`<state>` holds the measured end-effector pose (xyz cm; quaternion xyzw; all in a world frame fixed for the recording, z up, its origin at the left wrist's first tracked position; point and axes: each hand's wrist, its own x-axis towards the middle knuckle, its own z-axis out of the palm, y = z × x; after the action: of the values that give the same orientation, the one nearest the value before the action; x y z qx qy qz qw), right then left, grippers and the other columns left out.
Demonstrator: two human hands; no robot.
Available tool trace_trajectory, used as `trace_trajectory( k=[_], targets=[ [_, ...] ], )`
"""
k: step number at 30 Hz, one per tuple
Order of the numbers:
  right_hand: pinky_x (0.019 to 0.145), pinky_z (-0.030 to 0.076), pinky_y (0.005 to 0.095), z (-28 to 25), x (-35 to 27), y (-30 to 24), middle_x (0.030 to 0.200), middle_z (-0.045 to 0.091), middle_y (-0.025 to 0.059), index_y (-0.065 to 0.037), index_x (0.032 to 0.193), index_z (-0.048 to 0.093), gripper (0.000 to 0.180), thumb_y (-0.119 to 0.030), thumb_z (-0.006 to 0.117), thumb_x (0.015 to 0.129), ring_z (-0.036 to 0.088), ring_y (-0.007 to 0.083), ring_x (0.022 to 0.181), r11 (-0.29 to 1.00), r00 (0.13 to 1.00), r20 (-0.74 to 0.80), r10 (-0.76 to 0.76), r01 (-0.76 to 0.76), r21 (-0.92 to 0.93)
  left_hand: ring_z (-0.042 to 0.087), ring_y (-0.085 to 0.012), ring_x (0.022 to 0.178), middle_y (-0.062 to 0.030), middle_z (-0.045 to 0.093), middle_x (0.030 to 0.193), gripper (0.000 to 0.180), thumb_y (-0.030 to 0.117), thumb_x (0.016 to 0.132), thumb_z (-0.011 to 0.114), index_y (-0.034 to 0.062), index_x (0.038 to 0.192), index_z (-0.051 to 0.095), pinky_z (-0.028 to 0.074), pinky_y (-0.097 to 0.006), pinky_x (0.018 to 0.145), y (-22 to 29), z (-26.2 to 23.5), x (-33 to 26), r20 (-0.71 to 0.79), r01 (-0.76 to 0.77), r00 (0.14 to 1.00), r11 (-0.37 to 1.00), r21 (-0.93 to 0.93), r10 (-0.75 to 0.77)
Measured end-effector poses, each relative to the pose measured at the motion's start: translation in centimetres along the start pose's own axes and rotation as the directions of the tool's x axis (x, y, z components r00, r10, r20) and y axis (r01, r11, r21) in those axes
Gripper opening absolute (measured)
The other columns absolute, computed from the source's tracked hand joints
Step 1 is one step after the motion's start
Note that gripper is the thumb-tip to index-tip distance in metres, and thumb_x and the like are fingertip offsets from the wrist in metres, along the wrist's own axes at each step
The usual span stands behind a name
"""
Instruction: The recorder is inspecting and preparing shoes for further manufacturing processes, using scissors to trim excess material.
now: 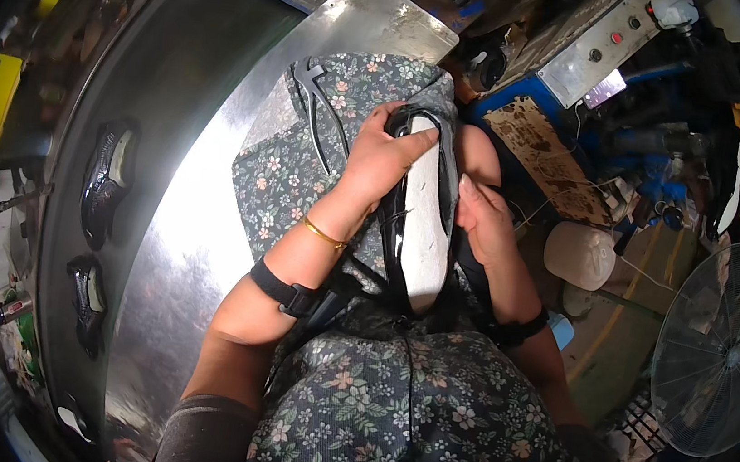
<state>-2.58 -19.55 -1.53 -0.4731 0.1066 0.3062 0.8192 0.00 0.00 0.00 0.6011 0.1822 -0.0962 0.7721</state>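
A black shoe upper with a white insole board (426, 228) lies sole side up over my lap, its toe end away from me. My left hand (384, 161) is closed round the far part of the shoe, thumb pressed on the white board. Along the shoe's right edge, my right hand (485, 221) has its fingers stretched out with the fingertips close to the dark lining; whether they touch it is unclear. Under the shoe spreads a dark floral cloth (273, 161), with a grey cord lying on it.
A shiny metal table (194, 211) stands at my left, beside a dark conveyor belt (186, 46) carrying black shoes (107, 187). At the right are a control box (599, 45), a whitish plastic jug (579, 255) and a large wire-guarded fan (726, 354).
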Motion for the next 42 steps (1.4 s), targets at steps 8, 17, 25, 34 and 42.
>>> trace_trajectory(
  k=[8,17,25,34,42],
  targets=[
    [0.071,0.054,0.0230,0.7,1.9,-0.8,0.095,0.069,0.0045,0.002,0.108,0.065,0.026,-0.021,0.057,0.097,0.065,0.0091,0.082,0.938,0.972,-0.151,-0.179,0.122,-0.324,0.061,-0.0214,0.095,-0.0167,0.062,0.108,0.058,0.021,0.076,0.077,-0.0053,0.122,0.052,0.050,-0.031,0.083,-1.1,0.5,1.2,-0.085,-0.129,0.986,0.979,0.158,0.144],
    [0.084,0.048,0.0240,-0.3,3.7,-0.7,0.103,0.067,0.0065,0.004,0.108,0.064,0.021,-0.011,0.059,0.093,0.063,0.0130,0.093,0.997,0.995,-0.069,-0.075,0.076,0.011,0.060,-0.0152,0.088,-0.0101,0.064,0.101,0.059,0.021,0.083,0.076,-0.0039,0.128,0.046,0.050,-0.027,0.079,-1.0,-0.2,1.1,-0.009,-0.133,0.991,0.990,0.056,0.134],
    [0.084,0.048,0.0240,1.0,4.3,-1.6,0.103,0.066,0.0070,0.002,0.109,0.063,0.022,-0.012,0.063,0.092,0.062,0.0129,0.094,0.996,0.996,-0.024,-0.090,0.090,-0.009,0.060,-0.0129,0.091,-0.0084,0.063,0.104,0.057,0.030,0.084,0.076,-0.0026,0.123,0.050,0.049,-0.026,0.081,1.1,-1.0,-0.2,0.017,-0.056,0.998,0.989,-0.135,0.058],
    [0.075,0.046,0.0213,3.3,-0.7,0.0,0.089,0.066,0.0001,0.003,0.103,0.065,0.026,-0.022,0.060,0.096,0.057,0.0055,0.080,0.836,0.986,-0.110,-0.125,0.045,-0.547,0.061,-0.0132,0.086,-0.0065,0.065,0.097,0.047,0.018,0.084,0.074,-0.0010,0.121,0.051,0.050,-0.026,0.077,1.1,-1.0,0.2,-0.023,-0.048,0.999,0.987,-0.153,0.045],
    [0.071,0.048,0.0221,2.2,1.1,-4.2,0.087,0.069,0.0054,0.005,0.097,0.069,0.022,-0.015,0.063,0.091,0.063,0.0102,0.075,0.983,0.999,-0.040,-0.019,0.011,-0.186,0.060,-0.0175,0.100,-0.0094,0.062,0.111,0.065,0.026,0.083,0.075,-0.0003,0.131,0.041,0.049,-0.029,0.089,4.6,-2.4,-3.0,0.155,0.028,0.988,0.961,-0.275,0.016]
  ],
)
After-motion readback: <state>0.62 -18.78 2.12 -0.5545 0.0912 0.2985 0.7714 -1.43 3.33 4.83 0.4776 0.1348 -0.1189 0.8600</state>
